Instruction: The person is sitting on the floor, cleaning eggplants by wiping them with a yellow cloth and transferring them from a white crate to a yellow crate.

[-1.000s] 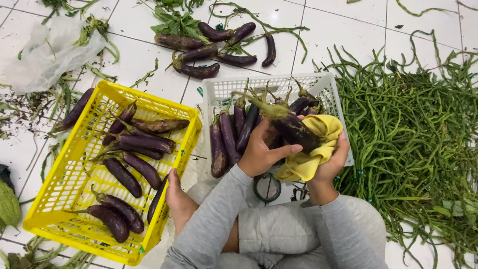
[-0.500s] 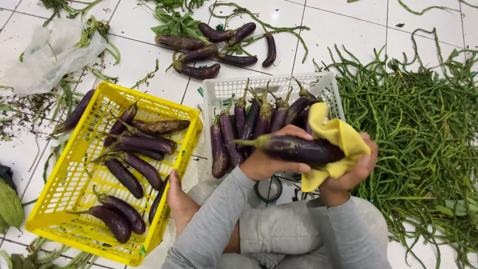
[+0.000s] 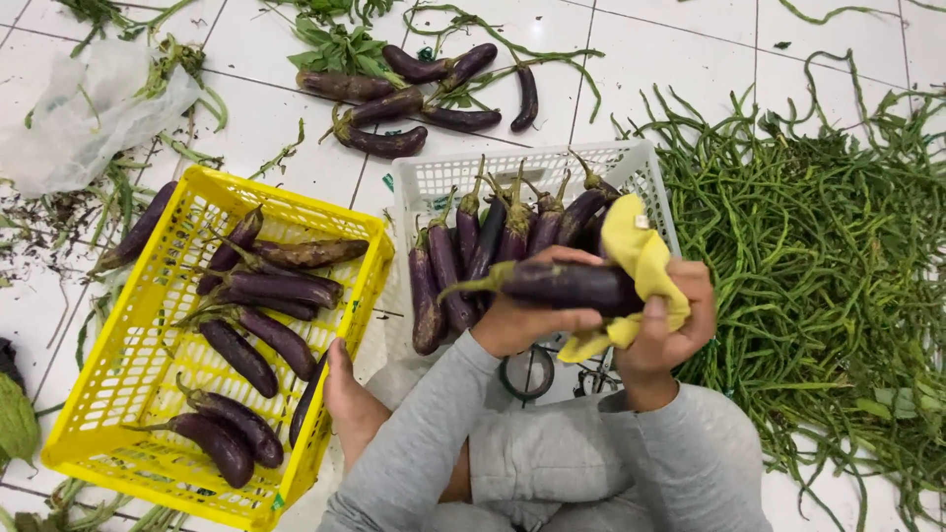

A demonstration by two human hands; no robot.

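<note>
From the head view, centre frame: the left hand (image 3: 527, 320) closes its fingers around a purple eggplant (image 3: 562, 286), and the right hand (image 3: 670, 325) grips a yellow cloth (image 3: 636, 256) against it. Yellow crate (image 3: 108, 414) lower left holds about nine eggplants; white basket (image 3: 424, 182) is still packed.

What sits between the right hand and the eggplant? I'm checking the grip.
A yellow cloth, seen from the head camera, wraps between right hand and eggplant.
</note>
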